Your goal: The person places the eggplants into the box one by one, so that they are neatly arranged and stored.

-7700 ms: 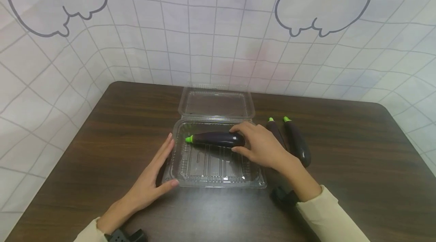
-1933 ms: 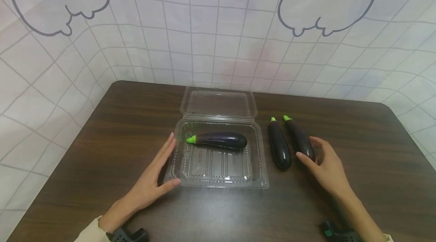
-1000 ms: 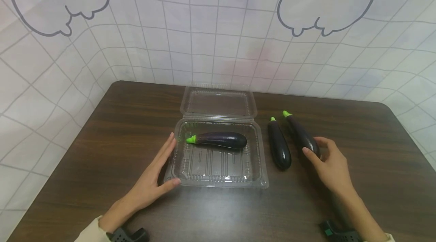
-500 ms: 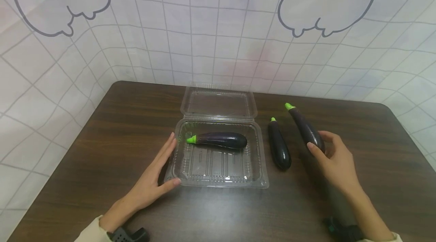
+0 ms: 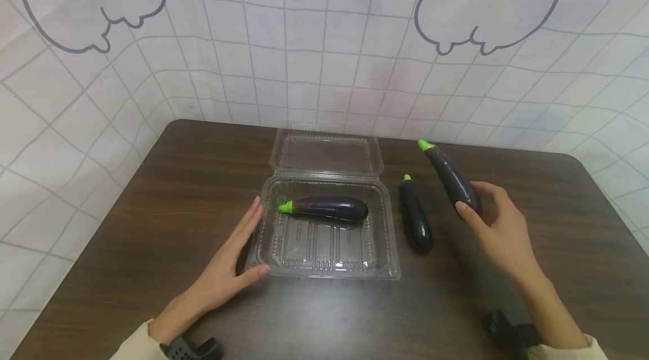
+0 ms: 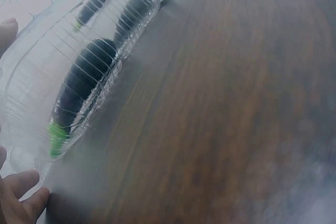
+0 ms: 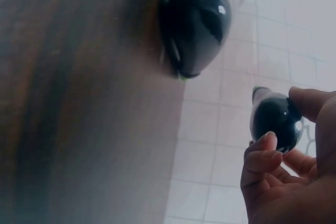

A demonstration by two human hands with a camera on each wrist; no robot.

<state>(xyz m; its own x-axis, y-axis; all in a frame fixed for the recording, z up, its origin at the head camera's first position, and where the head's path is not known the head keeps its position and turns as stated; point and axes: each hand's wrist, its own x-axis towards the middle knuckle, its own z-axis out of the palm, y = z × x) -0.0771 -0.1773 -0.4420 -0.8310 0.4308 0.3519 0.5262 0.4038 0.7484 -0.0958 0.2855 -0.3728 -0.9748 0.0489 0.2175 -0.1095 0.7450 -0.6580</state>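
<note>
Pinching an eggplant, the right hand hovers while the spread left hand touches a clear container.

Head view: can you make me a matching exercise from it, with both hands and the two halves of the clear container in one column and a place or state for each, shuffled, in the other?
Column one
1. Left hand
2. Right hand
3. Clear lid
4. Clear tray

Column two
A. Folded open, on the side away from the person
B. Grips the held eggplant at its thick end
C. Has the sideways eggplant lying in it
D. At the container's left edge, fingers straight

Pairs: 1-D, 2-B, 3-A, 4-C
</note>
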